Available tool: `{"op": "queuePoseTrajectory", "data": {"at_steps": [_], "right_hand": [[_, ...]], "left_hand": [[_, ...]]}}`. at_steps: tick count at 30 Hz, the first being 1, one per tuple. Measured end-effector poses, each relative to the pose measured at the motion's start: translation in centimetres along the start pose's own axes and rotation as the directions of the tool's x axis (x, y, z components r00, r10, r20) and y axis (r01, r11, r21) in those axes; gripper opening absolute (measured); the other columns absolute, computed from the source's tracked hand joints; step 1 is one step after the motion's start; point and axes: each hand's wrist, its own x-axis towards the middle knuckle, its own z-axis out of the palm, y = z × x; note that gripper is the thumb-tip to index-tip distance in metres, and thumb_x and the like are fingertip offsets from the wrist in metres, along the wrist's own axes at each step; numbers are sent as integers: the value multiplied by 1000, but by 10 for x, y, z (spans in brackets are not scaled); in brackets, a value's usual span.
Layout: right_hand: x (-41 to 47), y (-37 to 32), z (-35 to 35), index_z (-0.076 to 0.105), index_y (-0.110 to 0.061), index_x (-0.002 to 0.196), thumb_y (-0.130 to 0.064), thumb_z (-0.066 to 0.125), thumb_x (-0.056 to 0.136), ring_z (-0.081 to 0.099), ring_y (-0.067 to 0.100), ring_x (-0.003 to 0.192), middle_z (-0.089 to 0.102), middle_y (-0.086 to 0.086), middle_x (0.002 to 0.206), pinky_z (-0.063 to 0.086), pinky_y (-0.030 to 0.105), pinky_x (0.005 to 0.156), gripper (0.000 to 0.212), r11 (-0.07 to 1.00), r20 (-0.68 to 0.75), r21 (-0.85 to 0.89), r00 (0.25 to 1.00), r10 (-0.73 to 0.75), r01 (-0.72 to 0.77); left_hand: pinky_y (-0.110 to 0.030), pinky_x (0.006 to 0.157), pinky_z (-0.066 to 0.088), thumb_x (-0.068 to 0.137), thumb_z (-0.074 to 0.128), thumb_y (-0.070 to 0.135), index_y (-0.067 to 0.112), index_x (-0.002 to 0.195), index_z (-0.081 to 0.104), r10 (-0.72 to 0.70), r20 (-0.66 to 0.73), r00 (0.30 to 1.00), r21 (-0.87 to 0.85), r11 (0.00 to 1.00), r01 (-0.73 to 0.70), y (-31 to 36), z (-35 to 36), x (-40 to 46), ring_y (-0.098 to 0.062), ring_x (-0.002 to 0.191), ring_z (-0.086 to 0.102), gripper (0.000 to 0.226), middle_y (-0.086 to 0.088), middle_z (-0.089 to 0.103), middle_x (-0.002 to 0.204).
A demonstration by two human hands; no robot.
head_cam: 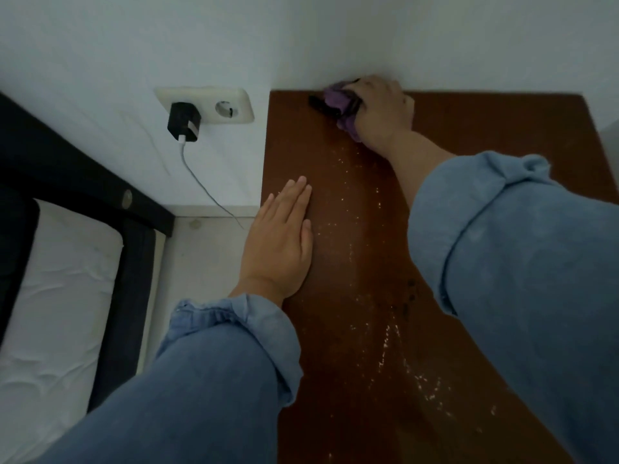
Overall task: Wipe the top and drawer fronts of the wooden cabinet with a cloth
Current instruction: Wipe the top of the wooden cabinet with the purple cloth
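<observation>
1. No readable text, label, brand, number or sign anywhere (checked the charger, wall socket and cabinet top; all plain).

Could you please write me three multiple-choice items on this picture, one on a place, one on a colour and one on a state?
1. Where is the cloth?
A. at the cabinet top's back edge by the wall
B. on the mattress
C. on the floor

2. What colour is the cloth?
A. white
B. purple
C. green

3. How is the left hand?
A. clenched in a fist
B. holding the charger
C. flat and open on the top

Answers: 1 A, the right hand presses it there; 2 B, purple folds show; 3 C, its fingers lie straight on the wood.
</observation>
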Motion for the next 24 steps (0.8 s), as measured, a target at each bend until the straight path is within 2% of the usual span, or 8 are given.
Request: {"op": "queuePoseTrajectory", "data": {"at_steps": [9,16,21,24], "right_hand": [[-123,-11,6,60,-37,116,-13,39,90,43,20,119,52,-14,130,25,36,96,42,996,-39,89,999,20,-16],[-228,-23,14,63,-37,104,-18,35,83,45,15,110,56,-18,117,19,31,88,40,993,-55,116,998,43,-36],[-284,-34,10,62,-34,102,-24,30,79,45,15,108,55,-17,116,15,27,83,41,989,23,117,996,84,-86],[-308,-38,1,59,-31,108,-24,46,81,45,19,109,54,-12,118,23,33,88,32,997,130,52,991,41,-49]], "left_hand": [[-31,117,13,94,24,25,7,143,38,22,-8,1000,9,1000,-22,-1,0,0,-21,141,30,55,-7,36,151],[-35,118,15,92,27,21,5,144,36,29,11,1000,22,999,-29,-2,1,2,-23,143,27,55,-8,32,153],[-35,118,11,94,25,22,5,146,32,37,18,999,16,999,-38,1,-2,-2,-23,144,23,55,-9,28,155],[-34,118,8,98,28,18,4,146,30,48,8,999,21,999,-49,-1,-1,-4,-23,144,21,50,-9,26,155]]}}
